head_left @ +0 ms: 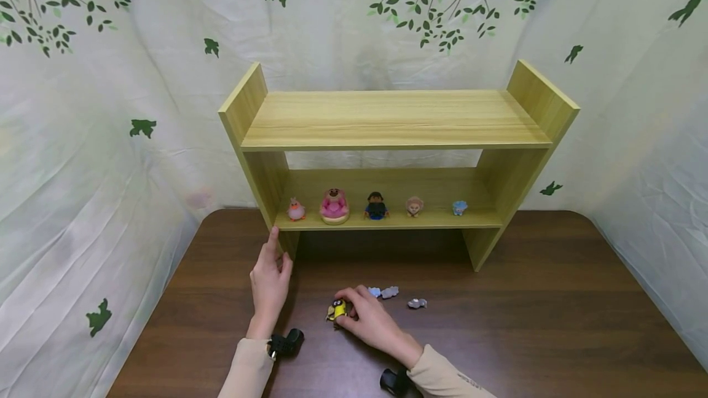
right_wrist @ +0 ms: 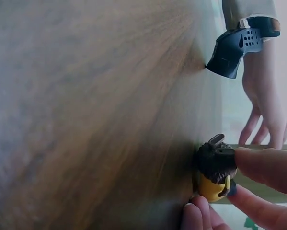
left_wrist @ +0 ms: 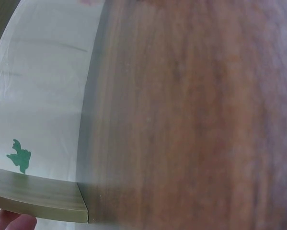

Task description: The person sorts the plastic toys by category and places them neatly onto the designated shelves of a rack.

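Note:
My right hand [head_left: 372,318] pinches a small yellow toy figure with a black head [head_left: 337,309] between thumb and fingers, low at the tabletop. Up close in the right wrist view, the figure's dark, textured head [right_wrist: 216,160] sits above its yellow body. My left hand [head_left: 270,281] touches the lower left front edge of the wooden shelf [head_left: 398,118], its index finger extended. Only the left fingertips [left_wrist: 18,223] show in the left wrist view, against the shelf's side board. Near the right hand lie small grey figures [head_left: 389,292] and a light blue one [head_left: 374,292].
Along the shelf's middle board stand a pink bird-like figure [head_left: 296,209], a pink-robed figure [head_left: 334,206], a dark-haired figure [head_left: 376,206], a beige figure [head_left: 414,206] and a small blue one [head_left: 460,207]. Behind hangs a white leaf-patterned cloth [head_left: 332,35]. The table [head_left: 553,324] is brown wood.

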`<state>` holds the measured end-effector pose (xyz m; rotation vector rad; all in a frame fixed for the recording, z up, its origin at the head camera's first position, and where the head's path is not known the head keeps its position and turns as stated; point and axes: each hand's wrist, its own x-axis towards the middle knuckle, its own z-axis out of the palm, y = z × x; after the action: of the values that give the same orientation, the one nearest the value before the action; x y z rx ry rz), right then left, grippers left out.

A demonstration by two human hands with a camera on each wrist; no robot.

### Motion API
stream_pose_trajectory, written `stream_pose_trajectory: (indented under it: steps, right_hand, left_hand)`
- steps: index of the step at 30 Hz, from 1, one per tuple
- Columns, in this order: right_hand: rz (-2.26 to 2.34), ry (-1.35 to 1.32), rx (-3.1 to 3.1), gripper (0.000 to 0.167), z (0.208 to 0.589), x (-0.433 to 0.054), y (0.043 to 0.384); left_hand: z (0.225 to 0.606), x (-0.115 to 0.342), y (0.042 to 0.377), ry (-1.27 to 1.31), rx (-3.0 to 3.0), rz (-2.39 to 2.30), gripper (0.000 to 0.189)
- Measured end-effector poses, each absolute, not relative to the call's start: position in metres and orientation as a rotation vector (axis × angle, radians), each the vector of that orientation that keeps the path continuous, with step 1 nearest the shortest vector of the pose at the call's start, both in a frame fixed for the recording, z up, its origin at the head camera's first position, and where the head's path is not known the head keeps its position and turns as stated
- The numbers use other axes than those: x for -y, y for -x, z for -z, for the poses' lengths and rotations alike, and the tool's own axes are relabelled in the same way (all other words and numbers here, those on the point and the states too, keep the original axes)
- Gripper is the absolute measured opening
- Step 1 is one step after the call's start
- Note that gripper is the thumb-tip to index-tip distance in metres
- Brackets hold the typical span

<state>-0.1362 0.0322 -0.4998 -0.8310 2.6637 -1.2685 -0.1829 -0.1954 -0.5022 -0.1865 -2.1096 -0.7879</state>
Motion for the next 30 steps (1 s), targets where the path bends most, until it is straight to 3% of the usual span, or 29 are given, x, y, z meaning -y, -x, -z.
stream_pose_trajectory:
  steps: [30]
  right_hand:
    - [1.509,0.919,-2.470,0.037,0.492,-0.037,0.135]
  left_hand:
    - [0.503,0.194,0.184,0.168,2.105,0.795,0.087]
